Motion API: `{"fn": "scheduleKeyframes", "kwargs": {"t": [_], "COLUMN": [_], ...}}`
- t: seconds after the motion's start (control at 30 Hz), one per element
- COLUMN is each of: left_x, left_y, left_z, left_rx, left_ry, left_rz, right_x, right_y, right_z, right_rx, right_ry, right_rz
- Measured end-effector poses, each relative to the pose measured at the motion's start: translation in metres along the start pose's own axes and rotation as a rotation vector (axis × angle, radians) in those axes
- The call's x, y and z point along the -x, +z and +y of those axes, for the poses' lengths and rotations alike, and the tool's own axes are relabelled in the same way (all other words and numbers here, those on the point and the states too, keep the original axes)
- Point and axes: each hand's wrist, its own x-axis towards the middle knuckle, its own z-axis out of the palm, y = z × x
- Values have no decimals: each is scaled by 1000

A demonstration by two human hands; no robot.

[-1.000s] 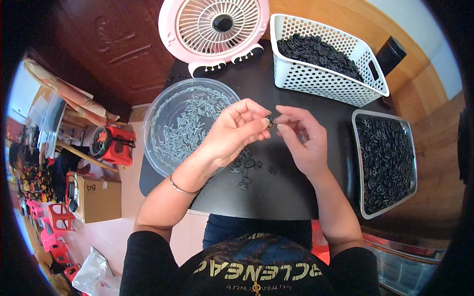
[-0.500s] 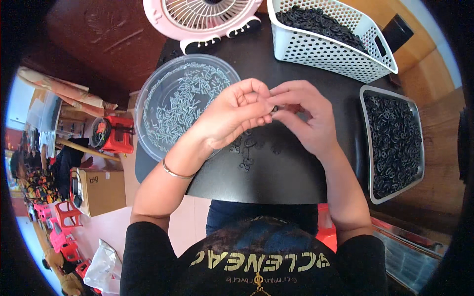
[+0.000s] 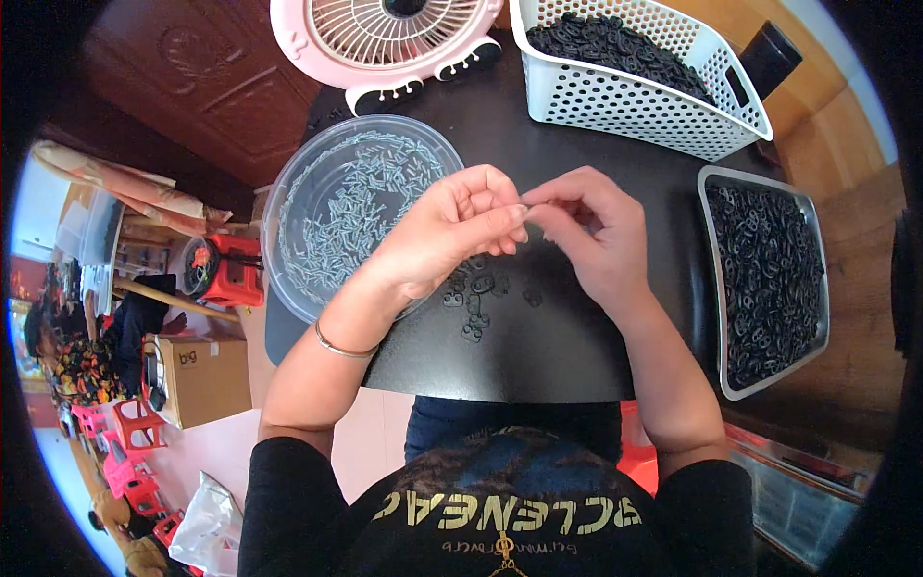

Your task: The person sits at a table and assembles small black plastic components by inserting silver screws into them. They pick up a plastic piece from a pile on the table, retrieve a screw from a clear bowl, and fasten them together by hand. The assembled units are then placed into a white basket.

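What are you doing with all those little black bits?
A person sits at a black table. The left hand and right hand meet fingertip to fingertip above it, pinching something too small to make out. A few small black rings lie beneath them. A clear bowl of pale little pins sits left, a metal tray and a white basket hold more black pieces, and a pink fan stands behind.

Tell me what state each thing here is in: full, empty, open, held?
Left hand: fingertips pinched against the right's.
Right hand: pinching, contents hidden.
Clear round plastic bowl: thinly covered with small pale pins.
White perforated basket: nearly full of black parts.
Grey rectangular tray: filled with black rings.
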Motion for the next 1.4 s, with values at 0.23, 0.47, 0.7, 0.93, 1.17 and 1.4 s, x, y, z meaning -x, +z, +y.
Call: {"fn": "scheduleKeyframes", "kwargs": {"t": [0.23, 0.47, 0.7, 0.93, 1.17, 1.4], "left_x": [11, 18, 14, 11, 7, 3], "left_y": [3, 7, 4, 3, 1, -2], "left_z": [23, 14, 10, 10, 21, 14], "left_rx": [-1015, -1385, -1363, -1311, -242, 67], "left_ry": [75, 224, 220, 186, 29, 17], "left_rz": [-207, -199, -216, -252, -79, -8], "right_x": [-5, 3, 7, 4, 4, 6], "right_y": [-16, -11, -6, -12, -12, -9], "right_z": [3, 15, 11, 14, 8, 11], "right_rx": [-165, 25, 65, 196, -149, -145], "right_ry": [126, 120, 113, -45, 257, 173], "right_rz": [131, 64, 46, -20, 29, -3]}}
